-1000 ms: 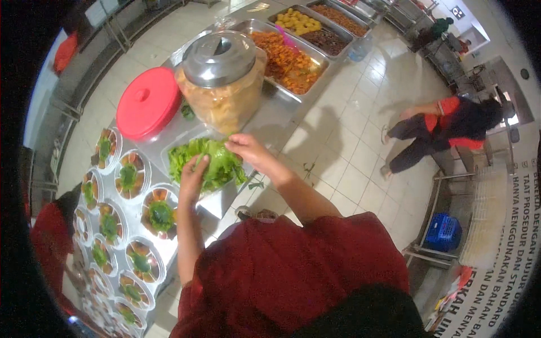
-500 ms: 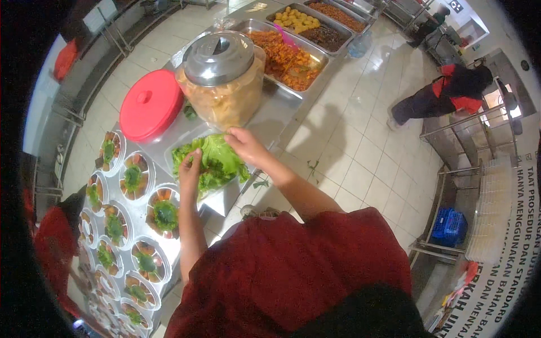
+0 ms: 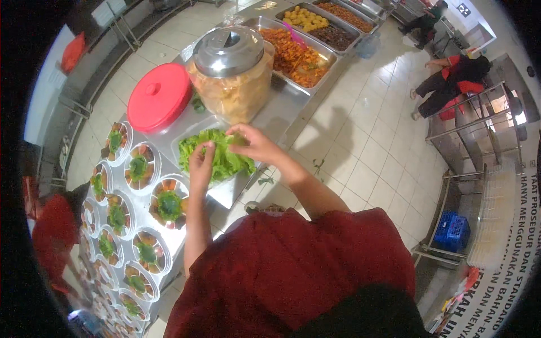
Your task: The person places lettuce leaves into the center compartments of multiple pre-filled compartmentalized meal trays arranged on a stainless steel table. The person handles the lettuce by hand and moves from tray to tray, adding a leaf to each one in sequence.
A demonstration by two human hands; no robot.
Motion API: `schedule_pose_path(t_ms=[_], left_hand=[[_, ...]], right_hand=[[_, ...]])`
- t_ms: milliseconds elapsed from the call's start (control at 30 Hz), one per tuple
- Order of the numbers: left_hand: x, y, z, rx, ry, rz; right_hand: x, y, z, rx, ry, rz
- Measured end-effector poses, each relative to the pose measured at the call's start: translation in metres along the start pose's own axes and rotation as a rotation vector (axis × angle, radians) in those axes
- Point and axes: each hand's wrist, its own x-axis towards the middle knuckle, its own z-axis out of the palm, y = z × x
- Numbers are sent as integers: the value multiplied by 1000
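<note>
On the near side of the glass-like jar (image 3: 231, 93), both hands are held over the lettuce heap (image 3: 194, 139). By the left hand (image 3: 200, 164), a lettuce leaf (image 3: 222, 151) seems to be pinched at its edge between thumb and fingertips. At the right hand (image 3: 255, 145), thumb and fingers are curved apart with green between them; whether the leaf is gripped there cannot be told.

Half a second ago the leaf was stretched broad and flat, with the right fingers pressed together; now less of its face is shown and those fingers have been parted. The hold is thus judged to be in mid-change, with the leaf not yet lifted clear.

The leaf's long axis appears to be laid crosswise between the hands, its right end angled slightly toward the jar; which end is the stem cannot be made out. The heap is contained in a clear tub (image 3: 174, 151), just nearer than the jar.

To the jar's left and nearer, round portion plates (image 3: 153, 201) are ranged, topped with green. Immediately left of the jar, a red lid (image 3: 159, 97) is seen. Beyond and right of it, orange-red food is held in a steel pan (image 3: 329, 67); far to its right, a co-worker (image 3: 453, 76) is seen.
</note>
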Motion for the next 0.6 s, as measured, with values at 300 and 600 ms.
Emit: schedule_pose_path(t_ms=[300,600], left_hand=[[-8,-1,3,102,-111,13],[-8,-9,2,-193,-193,-91]], right_hand=[[-6,15,-15,-385,-171,204],[-19,-38,-56,-86,120,270]])
